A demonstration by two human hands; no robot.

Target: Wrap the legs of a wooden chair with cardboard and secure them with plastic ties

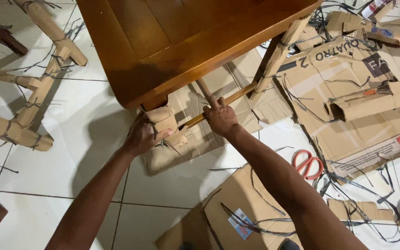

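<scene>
Nearest the camera, two bare forearms reach forward over a white tiled floor point(47, 185). A flattened cardboard sheet point(228, 217) with a printed label lies under the right forearm, crossed by loose black strapping strips point(255, 227).

Left hand point(142, 136): grip curled shut around the cardboard wrap point(163, 121) that sheathes the near leg of a wooden table. Thumb lies across the lower edge of the wrap; the fingers go round the far side and cannot be seen. Black strap runs over the wrap at the point of contact.

Right hand point(219, 118): fingers pressed together and laid over the wooden rail point(228, 101) that runs from the wrapped leg toward the second leg. Whether the fingers close fully round the rail cannot be told.

Red-handled scissors point(307, 163) lie on the floor just right of the right forearm, apart from both hands.

Beyond the hands stands the wooden table point(172, 41), brown and glossy, its tabletop filling the upper centre of the view. The second leg point(278, 55), also wrapped in cardboard, stands to the right, resting on flattened cardboard.

Farther right, opened cardboard boxes point(353, 92) and more black strap lie spread across the floor. Far left, another cardboard-wrapped frame point(38, 83), bound with black strap, rests on the tiles.
</scene>
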